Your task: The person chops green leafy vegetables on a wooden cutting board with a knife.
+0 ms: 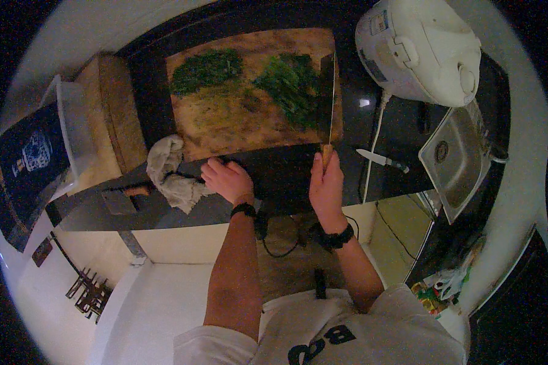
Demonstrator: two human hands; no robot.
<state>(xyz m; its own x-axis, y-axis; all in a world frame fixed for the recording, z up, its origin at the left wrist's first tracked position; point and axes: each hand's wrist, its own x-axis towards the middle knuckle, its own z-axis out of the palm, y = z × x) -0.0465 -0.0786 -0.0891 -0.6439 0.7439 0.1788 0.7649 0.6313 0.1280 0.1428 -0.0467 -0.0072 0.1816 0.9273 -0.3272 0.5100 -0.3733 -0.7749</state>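
My right hand (327, 187) grips the wooden handle of a cleaver (332, 100), whose blade stands nearly on edge over the right end of a wooden cutting board (219, 132). Two piles of leafy greens lie on the board: chopped greens (208, 70) at the left and a looser heap of greens (290, 86) at the right, beside the blade. Small green bits are scattered between them. My left hand (228, 179) rests near the counter's front edge, below the board, its fingers curled beside a crumpled grey cloth (171, 178). Whether it holds part of the cloth is unclear.
A small knife (381, 159) lies right of my right hand, near a white cable (373, 150). Behind it stands a white rice cooker (420, 50); a steel sink (459, 155) is at the far right. A second cleaver (123, 200) and a cardboard box (114, 114) are at the left.
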